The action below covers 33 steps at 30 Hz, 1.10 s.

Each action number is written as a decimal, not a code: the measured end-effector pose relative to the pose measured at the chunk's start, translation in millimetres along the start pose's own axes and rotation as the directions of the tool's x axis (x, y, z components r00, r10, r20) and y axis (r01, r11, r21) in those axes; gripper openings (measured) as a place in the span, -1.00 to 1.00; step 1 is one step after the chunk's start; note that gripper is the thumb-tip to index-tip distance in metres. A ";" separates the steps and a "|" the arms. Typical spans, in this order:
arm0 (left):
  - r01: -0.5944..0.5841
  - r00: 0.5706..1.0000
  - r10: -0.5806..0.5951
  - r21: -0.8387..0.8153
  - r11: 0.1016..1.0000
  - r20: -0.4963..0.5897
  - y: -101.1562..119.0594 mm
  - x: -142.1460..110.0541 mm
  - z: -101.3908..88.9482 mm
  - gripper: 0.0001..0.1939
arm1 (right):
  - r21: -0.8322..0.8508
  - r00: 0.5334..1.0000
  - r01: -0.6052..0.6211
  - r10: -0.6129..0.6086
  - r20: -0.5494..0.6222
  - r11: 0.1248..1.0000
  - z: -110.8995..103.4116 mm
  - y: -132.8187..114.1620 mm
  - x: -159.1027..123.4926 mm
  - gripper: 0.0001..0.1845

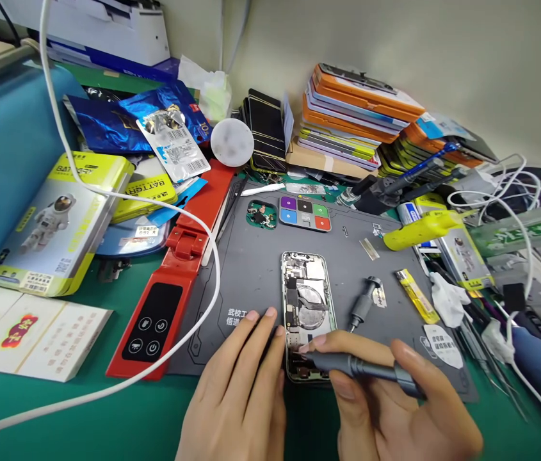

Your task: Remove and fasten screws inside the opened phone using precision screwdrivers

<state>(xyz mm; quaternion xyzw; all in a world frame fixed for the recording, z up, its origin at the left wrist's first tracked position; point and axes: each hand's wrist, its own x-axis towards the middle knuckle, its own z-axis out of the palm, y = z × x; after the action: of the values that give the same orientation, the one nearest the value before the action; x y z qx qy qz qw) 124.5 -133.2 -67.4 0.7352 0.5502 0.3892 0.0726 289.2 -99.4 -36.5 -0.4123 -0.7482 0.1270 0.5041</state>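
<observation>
Opened phone (309,314) sits on the mat (251,275), between both hands. Right hand (409,410) has its grip closed round a screwdriver (371,369), angled over the phone's lower end, presumably for control. Left hand (234,390) lies along the phone's left edge, probably bracing; can't tell if it's pinching anything. Screwdriver tip unclear; right fingers cover the phone's lower-right edge.

left hand (239,390) beside opened phone (309,307); right hand (390,400) grips screwdriver (366,369)
</observation>
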 end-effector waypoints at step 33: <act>0.032 0.993 -0.025 0.064 0.997 -0.114 1.6 0.1 15.1 -0.65 | -0.017 1.000 0.010 -0.010 0.021 1.000 12.9 5.9 13.5 -0.09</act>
<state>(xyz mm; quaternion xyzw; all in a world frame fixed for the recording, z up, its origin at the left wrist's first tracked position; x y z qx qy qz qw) 135.6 -128.9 -76.8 0.7059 0.5764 0.4109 0.0227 279.0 -82.7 -37.2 -0.4113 -0.7566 0.1225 0.4934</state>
